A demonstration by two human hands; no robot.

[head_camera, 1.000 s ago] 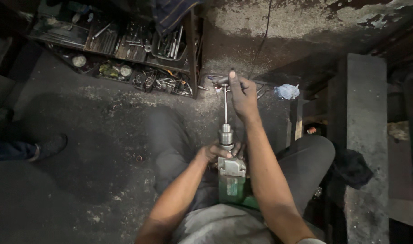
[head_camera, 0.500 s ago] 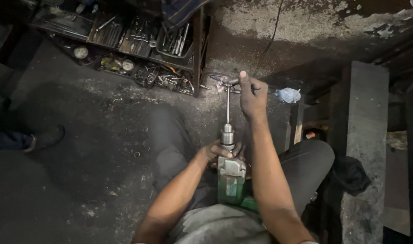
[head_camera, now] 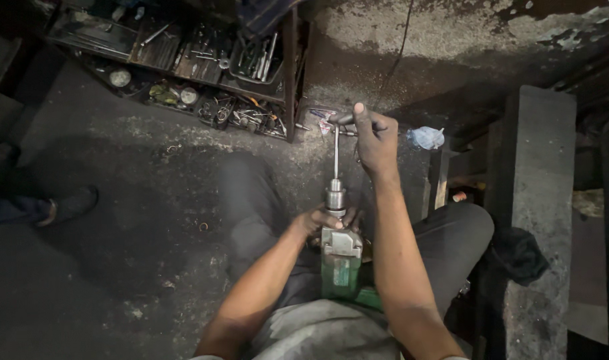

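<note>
The grimy concrete floor (head_camera: 118, 280) fills most of the view, with a tall grey slab (head_camera: 538, 200) on the right and an open wooden tool rack (head_camera: 291, 73) crammed with metal bits at the top. A person sits low, knees apart, with a green power drill (head_camera: 341, 270) standing nose-up between the thighs.

The left hand (head_camera: 324, 220) is wrapped shut around the drill's neck just under the steel chuck (head_camera: 336, 197). The right hand (head_camera: 376, 143) is curled closed on the top end of a thin steel rod (head_camera: 336, 150) that rises straight out of the chuck, thumb up.

It looks like the rod is being seated or turned in the chuck; the work calls for keeping the rod in line while the lower hand braces the body.

What the right hand pinches, perhaps a short crosspiece, is too dark to tell. The drill's lower half is hidden by the grey shirt. A shoe (head_camera: 68, 205) at the left edge belongs to someone else.
</note>
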